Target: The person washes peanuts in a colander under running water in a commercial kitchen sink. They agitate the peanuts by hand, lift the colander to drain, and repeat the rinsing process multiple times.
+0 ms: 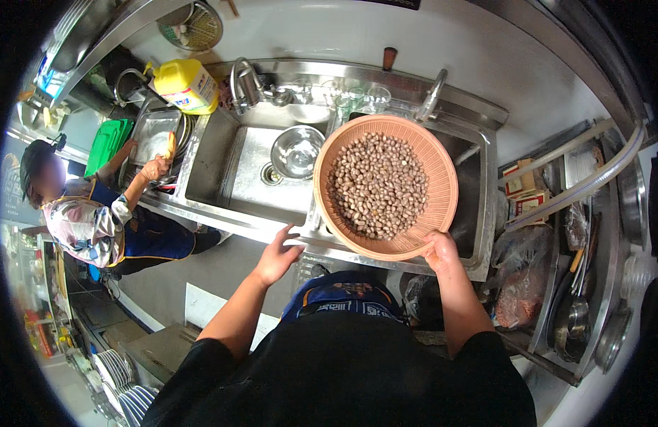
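A round, salmon-coloured plastic basket (442, 176) rests over the right sink basin and the divider. Many small brown oval pieces (379, 184) lie in it; whether they are beans or small shellfish I cannot tell. At the basket's near right rim, my right hand (441, 251) grips the edge. My left hand (278, 256) is empty, its fingers apart, in front of the sink's near edge and left of the basket. A shiny metal bowl (297, 152) sits in the left sink basin (243, 176), beside the drain.
Two faucets (243, 80) (433, 96) and several glasses (355, 96) line the back ledge. A yellow jug (184, 85) stands left of the sink. Another person (104, 213) handles a metal tray (155, 136) there. Hoses (590, 176) and utensils (577, 267) occupy the right-hand shelf.
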{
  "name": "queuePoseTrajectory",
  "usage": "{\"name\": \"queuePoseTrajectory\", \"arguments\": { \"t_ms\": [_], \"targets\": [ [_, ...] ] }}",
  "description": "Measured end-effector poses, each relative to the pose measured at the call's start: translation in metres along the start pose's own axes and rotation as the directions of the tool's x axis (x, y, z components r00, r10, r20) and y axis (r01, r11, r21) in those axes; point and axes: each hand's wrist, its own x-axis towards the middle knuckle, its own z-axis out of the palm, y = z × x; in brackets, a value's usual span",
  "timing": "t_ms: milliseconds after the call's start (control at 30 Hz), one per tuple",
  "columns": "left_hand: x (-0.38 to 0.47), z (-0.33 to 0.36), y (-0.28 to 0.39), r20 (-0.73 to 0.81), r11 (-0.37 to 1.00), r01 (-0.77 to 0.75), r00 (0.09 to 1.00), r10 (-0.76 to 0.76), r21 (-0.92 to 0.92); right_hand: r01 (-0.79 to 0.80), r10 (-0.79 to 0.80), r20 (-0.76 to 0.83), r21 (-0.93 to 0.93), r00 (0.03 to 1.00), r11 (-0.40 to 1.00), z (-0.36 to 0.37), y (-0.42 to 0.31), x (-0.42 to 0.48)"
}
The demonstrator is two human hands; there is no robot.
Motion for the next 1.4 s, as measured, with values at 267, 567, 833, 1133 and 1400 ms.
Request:
{"name": "queuePoseTrajectory", "arguments": {
  "t_ms": [267,567,833,1133,1400],
  "targets": [
    [0.033,0.014,0.045,-0.056,0.899,0.107,0.988,-0.144,-0.426,-0.036,0.041,0.073,-0.078,0.996,0.996,0.068,0.047,0.014],
    [0.043,0.0,0.007,-0.163,0.907,0.054,0.978,-0.134,-0.419,0.003,0.014,0.054,-0.296,0.998,0.955,0.081,0.051,0.018],
    [0.07,-0.016,-0.027,-0.046,0.843,0.149,0.979,-0.201,-0.517,-0.149,-0.012,-0.486,-0.293,0.874,0.944,-0.063,0.036,0.084],
    [0.07,-0.011,-0.025,-0.134,0.765,0.153,0.945,-0.299,-0.626,-0.396,0.201,-0.625,-0.189,0.755,0.899,-0.124,0.033,0.158],
    [0.056,-0.008,-0.025,0.014,0.689,0.254,0.943,-0.334,-0.679,-0.372,0.363,-0.496,0.087,0.788,0.924,-0.146,0.059,0.188]
  ]
}}
